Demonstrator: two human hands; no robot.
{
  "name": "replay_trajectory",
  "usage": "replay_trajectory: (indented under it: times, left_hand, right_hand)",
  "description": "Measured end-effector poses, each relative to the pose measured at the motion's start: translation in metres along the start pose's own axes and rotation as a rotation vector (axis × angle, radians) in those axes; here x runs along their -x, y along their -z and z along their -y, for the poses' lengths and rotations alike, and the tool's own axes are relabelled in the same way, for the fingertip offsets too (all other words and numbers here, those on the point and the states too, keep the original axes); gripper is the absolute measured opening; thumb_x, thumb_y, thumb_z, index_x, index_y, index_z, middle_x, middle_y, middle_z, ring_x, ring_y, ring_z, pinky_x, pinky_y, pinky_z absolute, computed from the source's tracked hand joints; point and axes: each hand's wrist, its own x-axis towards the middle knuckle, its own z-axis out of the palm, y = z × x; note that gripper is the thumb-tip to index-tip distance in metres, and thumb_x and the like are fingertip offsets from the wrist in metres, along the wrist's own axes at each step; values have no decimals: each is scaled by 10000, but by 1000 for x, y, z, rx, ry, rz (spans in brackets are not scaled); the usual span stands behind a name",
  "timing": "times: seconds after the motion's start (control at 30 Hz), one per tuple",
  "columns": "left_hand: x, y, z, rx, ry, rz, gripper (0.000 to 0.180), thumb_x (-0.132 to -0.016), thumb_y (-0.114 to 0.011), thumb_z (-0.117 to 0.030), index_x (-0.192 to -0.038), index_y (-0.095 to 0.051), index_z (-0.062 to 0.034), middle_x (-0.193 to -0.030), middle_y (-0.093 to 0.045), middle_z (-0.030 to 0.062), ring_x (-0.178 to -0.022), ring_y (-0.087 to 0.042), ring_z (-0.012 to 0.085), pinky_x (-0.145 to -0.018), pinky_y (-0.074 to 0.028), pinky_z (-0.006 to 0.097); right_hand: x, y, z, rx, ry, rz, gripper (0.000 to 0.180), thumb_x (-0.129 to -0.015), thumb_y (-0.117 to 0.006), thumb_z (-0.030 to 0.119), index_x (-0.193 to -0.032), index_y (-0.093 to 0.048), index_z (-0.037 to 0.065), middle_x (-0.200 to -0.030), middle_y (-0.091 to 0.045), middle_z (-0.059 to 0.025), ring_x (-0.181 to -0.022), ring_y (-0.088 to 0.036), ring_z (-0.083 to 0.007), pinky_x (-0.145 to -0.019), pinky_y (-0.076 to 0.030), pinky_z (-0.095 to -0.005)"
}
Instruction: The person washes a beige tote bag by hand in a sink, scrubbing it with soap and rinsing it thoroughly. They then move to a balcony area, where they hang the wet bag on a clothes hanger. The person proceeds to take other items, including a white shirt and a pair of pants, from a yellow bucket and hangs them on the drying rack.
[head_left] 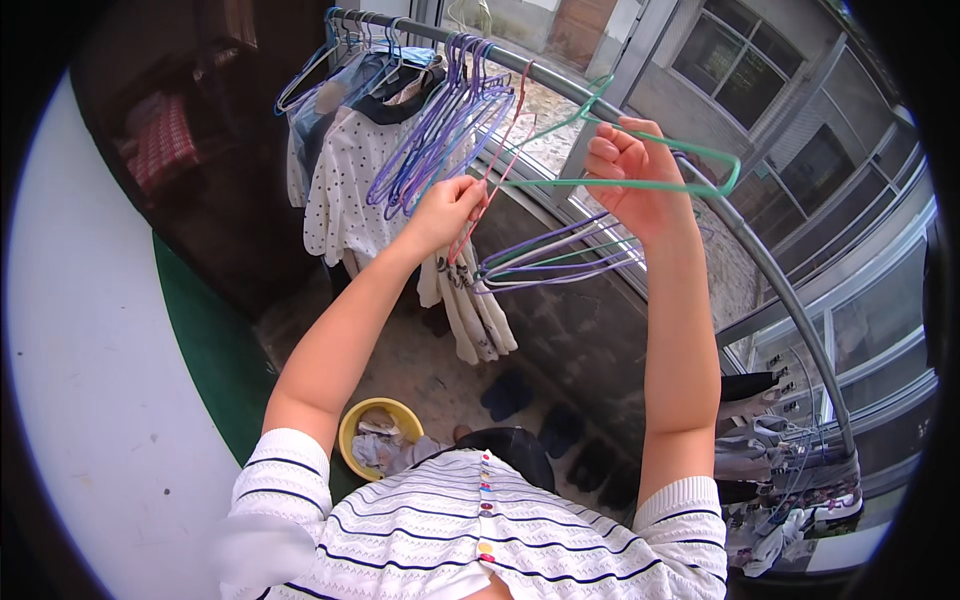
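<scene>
Balcony setting: white wall at the left, dark stone parapet ahead, glazed window frames at the right, concrete floor below.

Item 1. Metal drying rail [760, 260], one, curved, running from upper left down to the right.

Item 2. Garments hung at the rail's left end: one white dotted shirt [340, 180] is clearly made out; others behind it cannot be counted.

Item 3. Purple wire hangers [440, 135], a bunch on the rail, roughly half a dozen; exact number cannot be told.

Item 4. Yellow basin [352, 425], one, on the floor, laundry inside.

Item 5. Left hand [445, 210], arm raised and stretched forward, fingers pinched shut on one thin red hanger [492, 180], whose hook sits on the rail.

Item 6. Loose hangers [560, 258], a bundle of about four, purple with one green, held horizontally between the two hands, low beside the right wrist.

Item 7. Right hand [635, 175], forearm upright, fingers curled closed around one green hanger [660, 183], held just beside the rail.

Item 8. Dark slippers [505, 392], several on the floor below the parapet; count uncertain.

Item 9. Small clothes on pegs [770, 470], one cluster, under the rail's lower right end.
</scene>
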Motion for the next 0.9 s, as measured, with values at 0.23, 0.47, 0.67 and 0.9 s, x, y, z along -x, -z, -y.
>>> replay_trajectory:
  times: [0.23,0.47,0.67,0.9]
  left_hand:
    - [-7,-4,28,-311,-24,-149,359,-981,-489,-338,-872,-613,-19,-707,-590,27,-622,-521,112,-610,-412,263]
    - [64,19,59,-611,348,-215,713,-880,-487,-616,-1140,-584,41,-1049,-657,241,-1034,-618,370,-918,-457,409]
    - [137,-11,11,-1304,650,173,453,-647,-829,-323,-856,-695,57,-925,-682,231,-897,-668,356,-795,-537,413]
    - [208,-66,-4,-1527,732,156,249,-640,-822,-167,-830,-736,-30,-851,-696,161,-845,-679,303,-757,-547,388]
  right_hand:
    - [39,-9,-5,310,79,88,86,-892,-541,100,-905,-530,16,-696,-502,-19,-558,-428,-86,-498,-342,-229]
    - [129,53,-57,286,247,374,321,-761,-676,18,-1050,-538,13,-802,-596,-92,-735,-579,-164,-667,-467,-278]
    - [187,83,-113,318,-88,112,463,-864,-651,89,-1290,-503,-15,-782,-546,11,-681,-468,-53,-597,-379,-206]
    - [267,153,-130,388,13,-154,199,-925,-593,108,-1053,-673,-22,-666,-494,72,-575,-365,-14,-499,-266,-200]
